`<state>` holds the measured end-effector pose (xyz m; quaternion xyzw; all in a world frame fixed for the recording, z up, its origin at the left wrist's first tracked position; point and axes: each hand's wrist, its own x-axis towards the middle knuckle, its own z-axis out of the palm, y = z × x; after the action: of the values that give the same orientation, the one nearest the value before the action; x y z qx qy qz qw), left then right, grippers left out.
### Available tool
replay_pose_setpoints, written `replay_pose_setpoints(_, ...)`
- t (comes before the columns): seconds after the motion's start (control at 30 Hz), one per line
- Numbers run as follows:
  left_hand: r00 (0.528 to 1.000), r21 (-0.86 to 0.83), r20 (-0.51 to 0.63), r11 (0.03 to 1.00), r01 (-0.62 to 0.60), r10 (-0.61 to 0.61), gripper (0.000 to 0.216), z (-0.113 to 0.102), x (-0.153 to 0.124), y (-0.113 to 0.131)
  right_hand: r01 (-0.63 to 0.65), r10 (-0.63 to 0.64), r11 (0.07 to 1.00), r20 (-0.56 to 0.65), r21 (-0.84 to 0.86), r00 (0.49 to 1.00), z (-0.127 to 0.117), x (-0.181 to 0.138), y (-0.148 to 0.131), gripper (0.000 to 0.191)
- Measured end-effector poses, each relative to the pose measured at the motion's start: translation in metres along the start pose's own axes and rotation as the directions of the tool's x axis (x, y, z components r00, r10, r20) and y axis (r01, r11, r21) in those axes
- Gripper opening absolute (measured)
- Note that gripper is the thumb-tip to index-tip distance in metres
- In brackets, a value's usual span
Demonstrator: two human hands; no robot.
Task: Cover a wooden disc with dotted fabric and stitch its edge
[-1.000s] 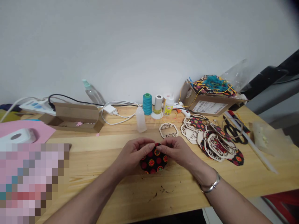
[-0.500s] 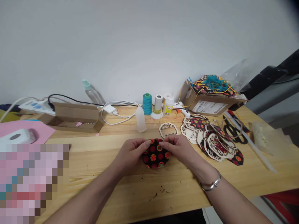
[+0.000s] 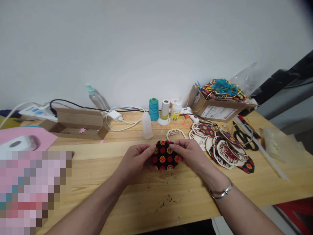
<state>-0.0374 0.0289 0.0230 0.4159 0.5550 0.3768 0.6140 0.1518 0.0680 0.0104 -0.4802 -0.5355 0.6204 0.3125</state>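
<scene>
Both hands are on it now: the black patterned piece (image 3: 165, 159), dotted with red and orange flowers, sits up between them over the near middle of the bench (image 3: 97, 192). Left hand (image 3: 137, 160) has its left edge, thumb on the front, fingers curled behind and partly hidden, a closed pinch. Right hand (image 3: 189, 153) matches it at the upper right corner, thumb and forefinger nipped together on the rim, a silver bangle (image 3: 222, 192) at that wrist. Just beyond, a pale lattice frame (image 3: 173, 132) lies flat, a frosted bottle (image 3: 147, 127) stands to its left, and a heap of frames and fabric (image 3: 227, 151) spreads off to the right. Dark scraps (image 3: 169, 198) dot the wood below.
</scene>
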Motion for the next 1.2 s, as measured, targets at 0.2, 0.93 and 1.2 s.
replay_pose_setpoints(0.2,1.000,0.066,-0.031,0.998,0.010,-0.008,0.024,0.000,0.002,0.001,0.008,-0.007,0.997,0.012,-0.076,1.000,0.000,0.000,-0.001,0.037)
replay_pose_setpoints(0.93,0.969,0.913,-0.106,0.407,0.006,0.224,0.035,-0.004,-0.003,0.003,0.079,-0.401,0.360,-0.078,-0.930,0.913,0.001,-0.005,-0.001,0.009)
replay_pose_setpoints(1.2,0.964,0.952,-0.055,0.304,-0.028,0.261,0.045,-0.003,-0.004,0.000,-0.021,-0.461,0.194,-0.110,-0.981,0.881,-0.003,0.001,0.008,0.017)
